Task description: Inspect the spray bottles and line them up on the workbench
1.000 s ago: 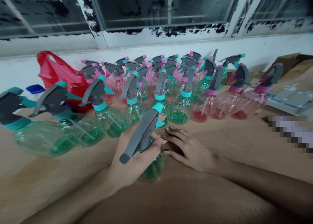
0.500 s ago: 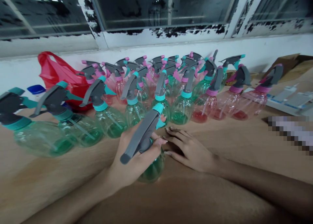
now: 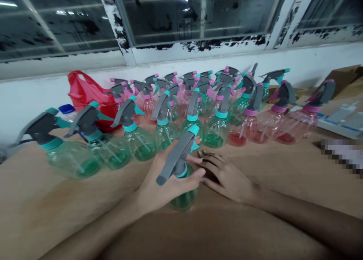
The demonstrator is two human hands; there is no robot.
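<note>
A green spray bottle (image 3: 185,199) with a grey and teal trigger head stands upright on the wooden table, close in front of me. My left hand (image 3: 167,180) is wrapped around it just below the head, thumb on the near side; part of the bottle is hidden by the hand. Green liquid shows low inside. Just right of that bottle, my right hand (image 3: 227,177) rests on the tabletop, fingers apart and slightly bent, holding nothing. Beyond both hands runs a front row of spray bottles, green ones (image 3: 140,143) at left and middle, pink ones (image 3: 242,129) at right.
More spray bottles (image 3: 149,105) crowd behind the front row, towards the white wall (image 3: 34,93). A red plastic bag (image 3: 85,92) and a blue-capped container (image 3: 66,109) are at the left. At the right are a cardboard box (image 3: 344,80), a white tray (image 3: 337,126) and a pixelated object (image 3: 344,154).
The view has swung slightly left, so everything sits further right. My left thumb has shifted, and the held bottle's teal collar now shows. My right hand stays resting on the table.
</note>
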